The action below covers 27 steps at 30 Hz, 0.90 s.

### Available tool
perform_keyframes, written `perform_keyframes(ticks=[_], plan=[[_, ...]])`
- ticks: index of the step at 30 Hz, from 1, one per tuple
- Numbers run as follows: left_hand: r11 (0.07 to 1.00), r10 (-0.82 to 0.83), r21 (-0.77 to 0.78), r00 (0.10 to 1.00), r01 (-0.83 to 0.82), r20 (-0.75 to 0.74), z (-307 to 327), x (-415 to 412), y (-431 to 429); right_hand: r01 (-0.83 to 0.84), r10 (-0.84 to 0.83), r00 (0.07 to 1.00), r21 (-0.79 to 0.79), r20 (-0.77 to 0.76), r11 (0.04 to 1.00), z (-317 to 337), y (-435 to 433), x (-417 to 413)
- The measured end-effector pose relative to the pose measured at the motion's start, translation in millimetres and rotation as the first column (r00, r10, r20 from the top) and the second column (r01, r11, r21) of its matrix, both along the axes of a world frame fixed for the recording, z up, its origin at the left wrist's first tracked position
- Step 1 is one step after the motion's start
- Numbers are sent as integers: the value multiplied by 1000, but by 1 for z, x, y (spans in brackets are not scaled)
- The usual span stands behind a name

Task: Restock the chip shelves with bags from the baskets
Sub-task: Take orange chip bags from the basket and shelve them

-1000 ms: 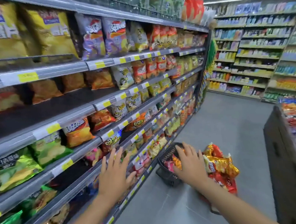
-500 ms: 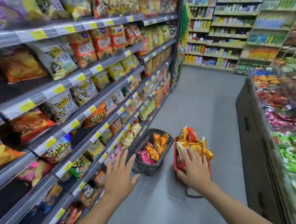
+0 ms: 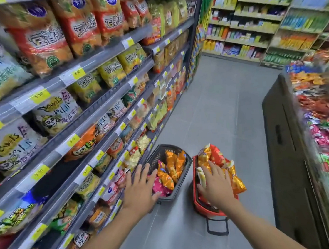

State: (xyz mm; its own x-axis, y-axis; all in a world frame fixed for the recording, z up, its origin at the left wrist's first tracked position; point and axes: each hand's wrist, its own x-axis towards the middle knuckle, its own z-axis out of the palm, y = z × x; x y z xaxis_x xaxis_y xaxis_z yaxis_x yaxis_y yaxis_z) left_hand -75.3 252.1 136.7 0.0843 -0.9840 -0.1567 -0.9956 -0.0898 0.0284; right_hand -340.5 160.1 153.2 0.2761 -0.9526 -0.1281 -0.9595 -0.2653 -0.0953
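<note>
Two baskets stand on the grey floor beside the chip shelves [image 3: 94, 117]. The black basket [image 3: 183, 158] holds orange and pink chip bags [image 3: 172, 168]. The red basket [image 3: 198, 203] is piled with gold and red bags [image 3: 213, 156]. My left hand [image 3: 140, 189] hovers with fingers spread over the near left edge of the black basket, holding nothing. My right hand [image 3: 215, 186] reaches flat, fingers straight, over the pile in the red basket; contact with the bags is unclear.
Tall shelves full of snack bags run along the left. A dark low display unit [image 3: 288, 155] heaped with packets stands on the right. More stocked shelves [image 3: 259, 22] close the aisle's far end. Grey floor lies between.
The view has dipped and closed in on the baskets. My left hand left the lower shelf and came over the black basket; my right hand stayed over the red basket's bags.
</note>
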Motion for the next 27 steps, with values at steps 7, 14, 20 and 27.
perform_keyframes(ticks=[7,14,20,27], plan=[[997,-28,74,997,33,-65,-25,8,-108,-11,11,1000,99,0,995,-34,-106,20],[990,27,142,995,-14,-95,-80,10,-222,-24,13,999,269,40,963,-87,-214,30],[972,91,226,985,-56,-147,-124,14,-302,11,-55,995,456,84,890,-147,-297,42],[961,125,270,968,-64,-216,-224,26,-353,167,-292,953,671,77,722,-244,-365,72]])
